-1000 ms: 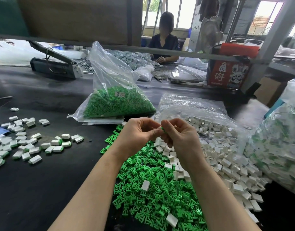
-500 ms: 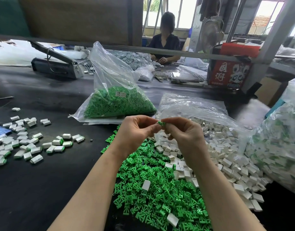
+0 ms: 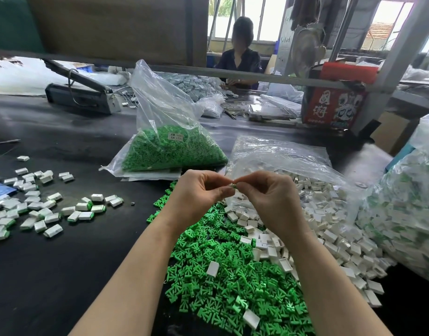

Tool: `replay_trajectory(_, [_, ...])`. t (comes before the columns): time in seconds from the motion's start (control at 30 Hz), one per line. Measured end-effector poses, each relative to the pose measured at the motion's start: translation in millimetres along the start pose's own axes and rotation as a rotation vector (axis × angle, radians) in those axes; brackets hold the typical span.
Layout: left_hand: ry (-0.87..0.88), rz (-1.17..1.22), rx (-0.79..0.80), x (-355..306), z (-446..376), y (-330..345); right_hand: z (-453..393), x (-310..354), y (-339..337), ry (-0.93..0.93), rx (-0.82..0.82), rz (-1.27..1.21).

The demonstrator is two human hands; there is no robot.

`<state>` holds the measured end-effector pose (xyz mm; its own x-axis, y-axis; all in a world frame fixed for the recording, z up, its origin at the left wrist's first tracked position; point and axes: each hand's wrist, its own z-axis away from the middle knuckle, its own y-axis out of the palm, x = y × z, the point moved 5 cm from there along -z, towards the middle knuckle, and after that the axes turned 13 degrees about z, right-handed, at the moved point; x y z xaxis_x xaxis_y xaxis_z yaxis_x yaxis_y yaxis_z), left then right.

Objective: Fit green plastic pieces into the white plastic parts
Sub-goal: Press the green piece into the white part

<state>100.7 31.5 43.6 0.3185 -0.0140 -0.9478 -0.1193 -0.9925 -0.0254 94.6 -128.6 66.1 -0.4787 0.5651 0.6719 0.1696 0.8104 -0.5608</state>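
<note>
Our hands had risen slightly above the green pile [image 3: 233,275], left hand [image 3: 199,195] and right hand [image 3: 269,197] together pinching one light, stiff green piece [image 3: 233,186] by its edges.

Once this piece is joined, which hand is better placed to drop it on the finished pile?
Left, probably. The finished pieces lie on the left side of the table, nearer the left hand; the right hand hovers over the loose white parts.

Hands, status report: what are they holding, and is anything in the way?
Left hand and right hand both pinch one small green piece, raised above the loose green pile. White part not discernible between fingers. Nothing obstructing.
</note>
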Motion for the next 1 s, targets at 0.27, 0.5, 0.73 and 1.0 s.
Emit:
replay_trajectory(0.27, [-0.031, -0.052, 0.063, 2, 0, 3, 0, -15, 0, 0.161, 0.179, -0.225])
replay_trajectory(0.5, [0.015, -0.02, 0.064, -1, -1, 1, 1, -19, 5, 0.155, 0.223, -0.21])
replay_trajectory(0.73, [-0.062, 0.049, 0.103, 9, -2, -2, 3, -12, 24, -0.012, 0.252, 0.16])
replay_trajectory(1.0, [-0.097, 0.169, 0.077, 20, -1, 5, 5, -12, 27, 0.101, 0.259, -0.09])
